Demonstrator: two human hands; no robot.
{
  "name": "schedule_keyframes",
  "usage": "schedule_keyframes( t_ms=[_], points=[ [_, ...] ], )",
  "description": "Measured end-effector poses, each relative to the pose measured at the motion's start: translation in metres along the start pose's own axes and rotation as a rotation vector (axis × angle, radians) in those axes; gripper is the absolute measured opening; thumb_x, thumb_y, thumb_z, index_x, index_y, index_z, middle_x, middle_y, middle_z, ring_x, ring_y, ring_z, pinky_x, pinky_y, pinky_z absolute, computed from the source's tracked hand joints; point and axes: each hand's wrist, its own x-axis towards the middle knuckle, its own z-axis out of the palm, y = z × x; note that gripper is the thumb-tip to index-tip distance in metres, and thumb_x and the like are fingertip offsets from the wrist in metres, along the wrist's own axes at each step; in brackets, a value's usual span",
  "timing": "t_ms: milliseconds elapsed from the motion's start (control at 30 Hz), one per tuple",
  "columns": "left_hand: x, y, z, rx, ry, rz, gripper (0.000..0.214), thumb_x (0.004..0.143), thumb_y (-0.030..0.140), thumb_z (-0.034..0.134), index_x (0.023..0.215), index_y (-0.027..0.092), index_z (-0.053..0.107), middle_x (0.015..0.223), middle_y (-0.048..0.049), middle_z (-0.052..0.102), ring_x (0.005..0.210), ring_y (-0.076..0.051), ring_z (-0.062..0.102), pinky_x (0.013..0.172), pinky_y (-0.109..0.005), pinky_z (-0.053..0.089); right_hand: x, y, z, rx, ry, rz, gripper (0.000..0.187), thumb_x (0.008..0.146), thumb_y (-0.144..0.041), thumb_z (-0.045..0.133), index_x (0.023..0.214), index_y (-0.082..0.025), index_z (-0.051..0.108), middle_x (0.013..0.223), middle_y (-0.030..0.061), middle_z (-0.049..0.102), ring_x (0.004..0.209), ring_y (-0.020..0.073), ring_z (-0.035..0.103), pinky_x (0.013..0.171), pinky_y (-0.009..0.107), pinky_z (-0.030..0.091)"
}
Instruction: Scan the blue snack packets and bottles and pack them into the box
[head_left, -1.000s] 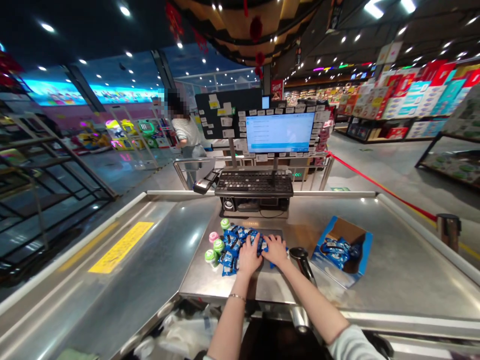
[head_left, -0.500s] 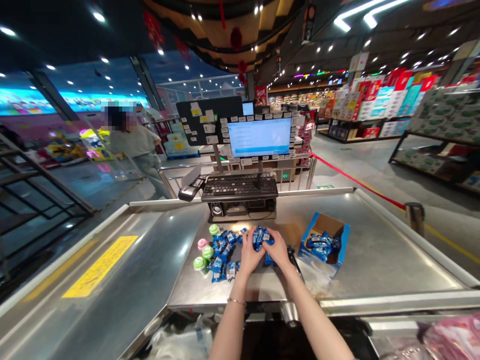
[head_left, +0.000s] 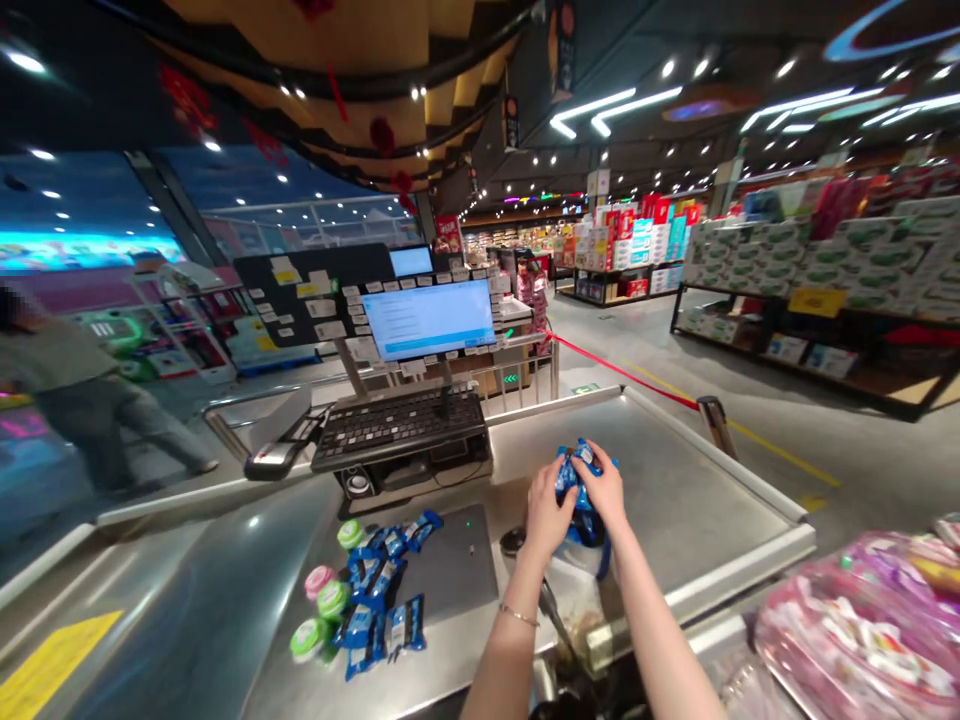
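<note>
At lower center of the frame, my left grip (head_left: 550,520) and right grip (head_left: 600,490) press inward on blue packets (head_left: 585,528), holding the loose bunch together

Keyboard (head_left: 397,430) is sitting on the steel checkout counter (head_left: 645,500), monitor (head_left: 429,320) standing behind it. Snack packets (head_left: 386,625) are lying along the left side of the scale plate (head_left: 450,570), round tubs (head_left: 331,600) lying left of those. Bagged goods (head_left: 855,630) are sitting right of the counter.
</note>
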Motion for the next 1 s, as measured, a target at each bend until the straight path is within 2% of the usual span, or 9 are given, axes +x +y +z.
schedule_keyframes(
  t_ms=[100,167,233,333,500,633,833,933,1000],
  points=[
    [-0.006,-0.010,0.010,0.269,-0.056,-0.014,0.040,0.088,0.030,0.049,0.128,0.031,0.054,0.141,-0.0046,0.048,0.138,-0.028,0.029,0.114,-0.059,0.013,0.008,0.004,0.000,-0.152,-0.137,-0.076,0.059,0.072,-0.052,0.063,0.120,-0.018,0.061,0.118,0.0110,0.066,0.106,0.0261,0.061,0.093,0.039,0.046],
    [-0.012,-0.016,0.012,0.370,-0.100,-0.018,0.035,0.087,0.025,0.049,0.119,0.029,0.061,0.146,-0.0050,0.042,0.141,-0.030,0.023,0.113,-0.062,0.008,0.009,0.003,0.004,-0.304,-0.181,-0.131,0.059,0.076,-0.054,0.060,0.122,-0.018,0.060,0.119,0.0116,0.065,0.111,0.0269,0.059,0.094,0.040,0.044],
    [-0.017,-0.018,0.013,0.394,-0.097,-0.037,0.038,0.087,0.020,0.046,0.122,0.026,0.059,0.147,-0.0067,0.041,0.141,-0.029,0.025,0.113,-0.060,0.013,0.006,0.002,0.007,-0.449,-0.151,-0.156,0.057,0.078,-0.056,0.058,0.120,-0.018,0.061,0.119,0.0124,0.065,0.114,0.0296,0.056,0.095,0.044,0.042],
    [-0.026,-0.021,0.007,0.344,0.005,-0.067,0.043,0.090,0.017,0.035,0.129,0.023,0.053,0.141,-0.0078,0.048,0.137,-0.024,0.033,0.112,-0.052,0.026,0.000,0.002,0.009,-0.588,-0.067,-0.153,0.052,0.082,-0.056,0.054,0.119,-0.020,0.062,0.120,0.0128,0.063,0.118,0.0328,0.052,0.094,0.049,0.039],
    [-0.052,-0.034,-0.018,0.274,0.148,-0.080,0.034,0.091,0.021,0.038,0.115,0.022,0.061,0.129,-0.0079,0.057,0.128,-0.022,0.044,0.107,-0.046,0.037,-0.012,0.003,0.011,-0.505,-0.012,-0.194,0.042,0.089,-0.048,0.045,0.114,-0.020,0.063,0.114,0.0109,0.066,0.111,0.0292,0.056,0.093,0.045,0.040],
    [-0.091,-0.056,-0.045,0.326,0.249,-0.116,0.030,0.090,0.024,0.043,0.114,0.023,0.061,0.126,-0.0076,0.058,0.127,-0.023,0.045,0.105,-0.046,0.038,-0.032,-0.008,0.024,-0.302,-0.018,-0.313,0.040,0.090,-0.044,0.042,0.107,-0.016,0.065,0.108,0.0121,0.068,0.106,0.0265,0.057,0.095,0.041,0.040],
    [-0.178,-0.092,-0.091,0.557,0.483,-0.272,0.038,0.089,0.036,0.050,0.123,0.020,0.056,0.135,-0.0120,0.049,0.132,-0.028,0.038,0.106,-0.048,0.036,-0.091,-0.020,0.072,-0.195,-0.269,-0.341,0.036,0.090,-0.041,0.041,0.105,-0.017,0.063,0.105,0.0099,0.068,0.102,0.0230,0.059,0.093,0.037,0.043],
    [-0.215,-0.103,-0.110,0.700,0.562,-0.410,0.056,0.082,0.045,0.059,0.131,0.020,0.051,0.144,-0.0153,0.039,0.134,-0.033,0.032,0.106,-0.052,0.032,-0.129,-0.019,0.103,-0.201,-0.445,-0.328,0.035,0.089,-0.038,0.042,0.109,-0.017,0.061,0.104,0.0088,0.069,0.099,0.0223,0.061,0.090,0.036,0.045],
    [-0.233,-0.107,-0.120,0.772,0.564,-0.490,0.069,0.075,0.050,0.065,0.136,0.021,0.047,0.147,-0.0165,0.032,0.134,-0.036,0.031,0.106,-0.053,0.030,-0.155,-0.020,0.123,-0.219,-0.570,-0.332,0.034,0.088,-0.035,0.044,0.113,-0.018,0.060,0.104,0.0077,0.069,0.098,0.0217,0.061,0.089,0.036,0.045]
  ],
)
